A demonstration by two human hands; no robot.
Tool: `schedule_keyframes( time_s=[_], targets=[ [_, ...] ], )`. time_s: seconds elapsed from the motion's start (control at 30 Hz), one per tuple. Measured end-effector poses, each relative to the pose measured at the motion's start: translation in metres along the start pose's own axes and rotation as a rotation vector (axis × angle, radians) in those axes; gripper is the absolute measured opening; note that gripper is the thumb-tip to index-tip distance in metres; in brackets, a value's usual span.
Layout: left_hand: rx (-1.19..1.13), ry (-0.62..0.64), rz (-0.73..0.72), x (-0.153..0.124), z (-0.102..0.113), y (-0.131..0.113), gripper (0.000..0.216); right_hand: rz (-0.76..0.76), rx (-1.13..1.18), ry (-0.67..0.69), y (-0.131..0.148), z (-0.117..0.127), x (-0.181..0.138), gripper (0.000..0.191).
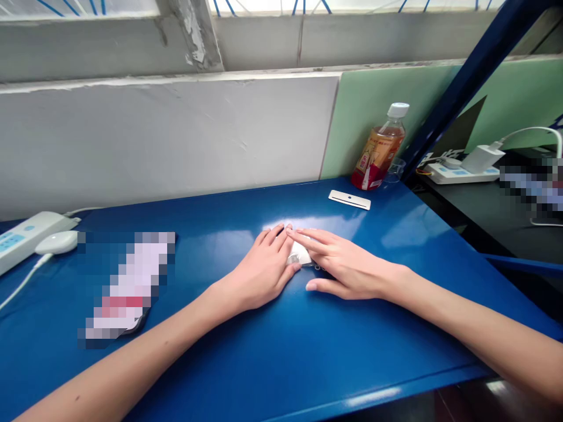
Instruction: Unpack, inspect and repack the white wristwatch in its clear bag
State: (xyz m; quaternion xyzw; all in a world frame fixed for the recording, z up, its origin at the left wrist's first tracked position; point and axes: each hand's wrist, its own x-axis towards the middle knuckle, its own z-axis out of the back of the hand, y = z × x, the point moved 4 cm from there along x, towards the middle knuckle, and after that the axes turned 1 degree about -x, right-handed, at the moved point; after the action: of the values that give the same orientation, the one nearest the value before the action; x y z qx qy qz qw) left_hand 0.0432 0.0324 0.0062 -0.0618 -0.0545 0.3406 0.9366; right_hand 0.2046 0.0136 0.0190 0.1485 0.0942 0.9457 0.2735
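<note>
Both of my hands lie flat on a glossy blue table point(272, 351), fingers stretched out. My left hand point(264, 269) and my right hand point(341, 264) meet at the fingertips over a small white object point(299, 255), which is mostly covered by them. My right hand's fingers rest on top of it; my left hand touches its left side. What the white object is cannot be made out.
A thin white strip point(349, 199) lies behind my hands. A bottle of reddish drink point(379, 149) stands at the back right by a blue post point(466, 76). A power strip with a charger point(464, 167) sits right; another power strip point(26, 237) sits far left.
</note>
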Motion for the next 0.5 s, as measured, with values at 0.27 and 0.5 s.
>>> schedule_keyframes(
  time_s=[0.27,0.5],
  targets=[
    [0.016,-0.005,0.018,-0.001,-0.003,0.004,0.059,-0.074,-0.036,-0.104,-0.006,0.004,0.0,0.042],
    [0.007,-0.031,0.022,-0.003,-0.004,0.006,0.061,-0.185,0.035,-0.22,-0.014,0.014,-0.007,0.027]
  ],
)
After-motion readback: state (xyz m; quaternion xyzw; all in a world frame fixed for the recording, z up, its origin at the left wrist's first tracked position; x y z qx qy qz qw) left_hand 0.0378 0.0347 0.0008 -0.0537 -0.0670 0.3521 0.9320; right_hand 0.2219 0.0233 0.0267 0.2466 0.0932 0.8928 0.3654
